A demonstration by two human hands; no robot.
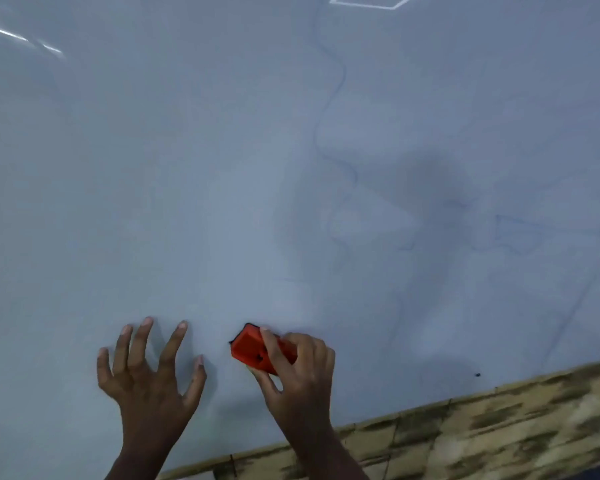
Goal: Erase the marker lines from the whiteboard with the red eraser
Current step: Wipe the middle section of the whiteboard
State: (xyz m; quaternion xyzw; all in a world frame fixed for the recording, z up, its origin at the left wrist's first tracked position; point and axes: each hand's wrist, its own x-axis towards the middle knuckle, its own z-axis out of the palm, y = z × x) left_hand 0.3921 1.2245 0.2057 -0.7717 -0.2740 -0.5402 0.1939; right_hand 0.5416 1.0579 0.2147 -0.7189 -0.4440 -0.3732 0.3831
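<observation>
Right hand gripping the red block eraser against the lower part of the pale grey whiteboard; left hand spread, fingertips bracing. Risk: faint wavy blue marker line above may be missed if strokes stay low.

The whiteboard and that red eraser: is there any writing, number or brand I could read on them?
None can be read.
whiteboard: only faint blue marker lines and smudges, squiggles rather than letters or numbers.
red eraser, held in the right hand: no label shows; a small dark mark on its side is too blurred to read.
The left hand rests with fingers spread on the board and covers no text that shows.
</observation>
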